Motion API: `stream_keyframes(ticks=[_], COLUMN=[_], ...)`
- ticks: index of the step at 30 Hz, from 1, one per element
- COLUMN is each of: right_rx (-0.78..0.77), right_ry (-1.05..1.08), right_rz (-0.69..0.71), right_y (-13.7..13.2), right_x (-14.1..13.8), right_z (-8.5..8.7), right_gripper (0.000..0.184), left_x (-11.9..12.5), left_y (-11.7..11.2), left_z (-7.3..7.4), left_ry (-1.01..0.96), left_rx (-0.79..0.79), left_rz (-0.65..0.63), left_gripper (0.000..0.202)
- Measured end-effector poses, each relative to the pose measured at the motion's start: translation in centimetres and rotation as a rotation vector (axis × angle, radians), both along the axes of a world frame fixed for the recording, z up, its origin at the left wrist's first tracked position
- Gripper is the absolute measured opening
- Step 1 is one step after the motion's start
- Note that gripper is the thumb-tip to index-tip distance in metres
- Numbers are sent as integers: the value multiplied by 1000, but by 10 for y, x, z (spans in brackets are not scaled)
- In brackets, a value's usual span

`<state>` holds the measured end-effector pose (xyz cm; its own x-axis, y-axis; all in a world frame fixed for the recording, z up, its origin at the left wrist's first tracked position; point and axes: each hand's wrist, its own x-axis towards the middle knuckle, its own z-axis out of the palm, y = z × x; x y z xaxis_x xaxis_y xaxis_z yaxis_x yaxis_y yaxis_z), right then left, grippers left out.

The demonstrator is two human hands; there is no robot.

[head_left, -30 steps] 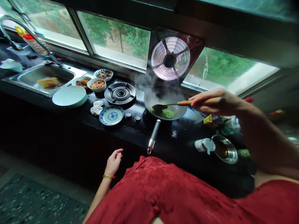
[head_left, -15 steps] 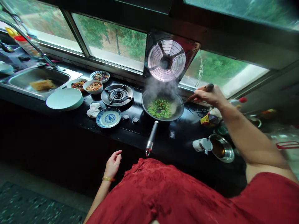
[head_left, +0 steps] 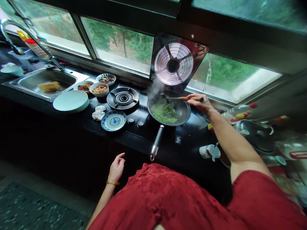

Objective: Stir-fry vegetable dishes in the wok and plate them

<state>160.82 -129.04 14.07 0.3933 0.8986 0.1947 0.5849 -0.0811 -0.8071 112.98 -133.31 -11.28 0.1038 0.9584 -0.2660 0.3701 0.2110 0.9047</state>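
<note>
My right hand (head_left: pixel 198 103) grips the wooden handle of a spatula (head_left: pixel 175 98) over the right side of a dark frying pan (head_left: pixel 186 116). The spatula's head is inside the pan at the far side, partly lost in steam. Chopped green vegetables with small red bits (head_left: pixel 164 112) lie in the pan. Toward the counter's front edge points the pan's handle (head_left: pixel 157 140), which neither hand touches. My left hand (head_left: pixel 117 167) hangs in front of the counter, open and loosely bent, holding nothing.
Left of the pan are a bare gas burner (head_left: pixel 123 98), a blue-patterned plate (head_left: pixel 113 121), several bowls of food (head_left: pixel 98 90) and a pale green bowl (head_left: pixel 71 101). A sink (head_left: pixel 26 83) lies further left. Beside my right arm stands a lidded white canister (head_left: pixel 209 151). A fan (head_left: pixel 173 64) is behind the pan.
My right hand has moved left with the spatula, whose head went to the pan's far side. The greens have been pushed about and are spread differently. The left hand stays nearly still.
</note>
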Motion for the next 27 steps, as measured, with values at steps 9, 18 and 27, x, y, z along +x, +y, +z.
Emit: stream_keyframes(ticks=[9, 18, 27], right_rx=[-246, -228, -50], right_ry=[-287, -407, 176], right_rz=[615, 230, -242], right_y=[-68, -53, -24], right_x=[-51, -16, -3], right_z=[98, 67, 47], right_gripper=[18, 14, 7], left_x=[-3, 2, -7], left_y=[1, 8, 1], left_z=[7, 6, -2], left_ry=[-22, -22, -11], left_rx=[-73, -80, -105], left_rz=[36, 3, 29], left_gripper=[59, 61, 64])
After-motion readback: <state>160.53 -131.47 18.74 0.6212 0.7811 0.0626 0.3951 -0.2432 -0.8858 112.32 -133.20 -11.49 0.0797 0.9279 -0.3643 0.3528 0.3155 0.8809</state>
